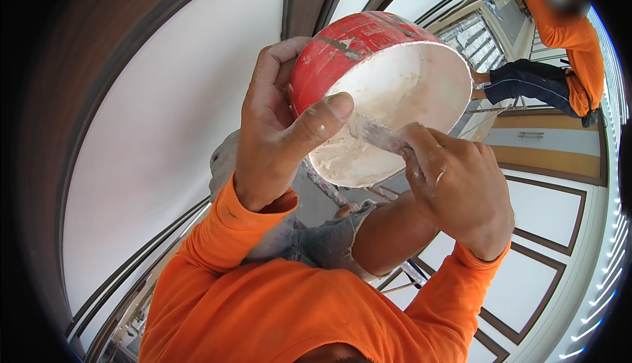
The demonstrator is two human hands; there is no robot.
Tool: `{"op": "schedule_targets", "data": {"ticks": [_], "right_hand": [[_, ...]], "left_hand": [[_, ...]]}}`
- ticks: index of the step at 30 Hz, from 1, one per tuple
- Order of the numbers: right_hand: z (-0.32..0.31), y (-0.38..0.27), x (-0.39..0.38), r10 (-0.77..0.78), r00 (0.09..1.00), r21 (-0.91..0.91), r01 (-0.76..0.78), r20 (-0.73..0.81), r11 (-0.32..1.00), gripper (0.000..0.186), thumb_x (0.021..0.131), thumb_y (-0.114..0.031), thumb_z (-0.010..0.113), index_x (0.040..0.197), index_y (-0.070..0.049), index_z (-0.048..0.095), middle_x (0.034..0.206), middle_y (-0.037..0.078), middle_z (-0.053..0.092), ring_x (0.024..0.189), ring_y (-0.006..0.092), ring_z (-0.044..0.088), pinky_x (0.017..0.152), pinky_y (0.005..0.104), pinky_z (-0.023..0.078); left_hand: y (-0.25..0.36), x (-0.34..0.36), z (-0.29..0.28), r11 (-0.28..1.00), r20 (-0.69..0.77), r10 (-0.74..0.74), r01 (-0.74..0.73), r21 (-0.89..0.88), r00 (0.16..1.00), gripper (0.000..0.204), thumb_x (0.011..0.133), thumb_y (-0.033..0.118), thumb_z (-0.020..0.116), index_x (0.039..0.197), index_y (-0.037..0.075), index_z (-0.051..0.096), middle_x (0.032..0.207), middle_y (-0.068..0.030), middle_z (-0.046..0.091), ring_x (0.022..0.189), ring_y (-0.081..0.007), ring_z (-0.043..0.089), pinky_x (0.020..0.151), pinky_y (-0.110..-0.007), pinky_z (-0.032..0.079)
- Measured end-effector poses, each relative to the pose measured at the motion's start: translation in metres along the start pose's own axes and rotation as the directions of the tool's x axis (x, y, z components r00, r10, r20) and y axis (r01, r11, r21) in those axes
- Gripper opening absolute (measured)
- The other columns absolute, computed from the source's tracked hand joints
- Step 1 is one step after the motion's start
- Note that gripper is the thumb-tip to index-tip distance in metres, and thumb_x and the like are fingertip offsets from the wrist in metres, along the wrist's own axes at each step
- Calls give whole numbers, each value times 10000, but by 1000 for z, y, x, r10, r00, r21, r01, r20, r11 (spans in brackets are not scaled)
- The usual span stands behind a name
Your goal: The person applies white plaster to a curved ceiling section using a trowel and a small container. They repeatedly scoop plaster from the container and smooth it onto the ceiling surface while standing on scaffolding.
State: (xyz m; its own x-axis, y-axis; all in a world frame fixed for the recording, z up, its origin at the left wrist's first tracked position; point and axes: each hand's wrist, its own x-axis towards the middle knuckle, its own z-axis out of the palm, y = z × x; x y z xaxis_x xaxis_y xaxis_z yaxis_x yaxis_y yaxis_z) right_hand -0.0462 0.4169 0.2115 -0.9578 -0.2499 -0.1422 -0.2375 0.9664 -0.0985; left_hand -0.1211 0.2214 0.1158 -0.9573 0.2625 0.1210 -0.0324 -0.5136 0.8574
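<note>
A round red tub (359, 40), white inside and scuffed outside, is tipped so its mouth leans toward me. My left hand (280, 123) grips its left side, with the thumb over the rim and the fingers around the outer wall. Pale putty (339, 155) is smeared over the inner wall and bottom edge. My right hand (461, 185) is closed around a putty-caked scraper (375, 132), which reaches into the mouth of the tub. The scraper's far end is hard to make out against the putty. Whitish dust and specks cover both hands.
A white wall panel (164, 119) with dark trim rises at my left. At the upper right another person in an orange top (569, 40) stands with one arm raised. White panels with brown frames (543, 211) line the right side. My bare knee (395, 234) is below the tub.
</note>
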Motion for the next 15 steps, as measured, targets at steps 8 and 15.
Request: {"op": "schedule_targets", "data": {"ticks": [8, 15], "right_hand": [[2, -11, -1, -76, 997, -18, 77, 9, 997, 214, 869, -86, 655, 1072, -33, 619, 845, 104, 704, 676, 327, 719, 561, 432, 554], [-7, -15, 1, -100, 994, 58, 98, 35, 993, 204, 873, -85, 673, 1060, -36, 608, 795, 113, 689, 649, 340, 705, 547, 430, 533]], "left_hand": [[-5, 1, -3, 996, -46, -27, 23, -81, 999, 648, 924, 232, 803, 1399, -43, 458, 1281, -146, 632, 1132, -164, 634, 962, -307, 540], [-7, 0, -2, 998, -67, 12, -17, -67, 998, 658, 936, 231, 809, 1406, -39, 435, 1284, -143, 628, 1129, -165, 637, 958, -307, 545]]}}
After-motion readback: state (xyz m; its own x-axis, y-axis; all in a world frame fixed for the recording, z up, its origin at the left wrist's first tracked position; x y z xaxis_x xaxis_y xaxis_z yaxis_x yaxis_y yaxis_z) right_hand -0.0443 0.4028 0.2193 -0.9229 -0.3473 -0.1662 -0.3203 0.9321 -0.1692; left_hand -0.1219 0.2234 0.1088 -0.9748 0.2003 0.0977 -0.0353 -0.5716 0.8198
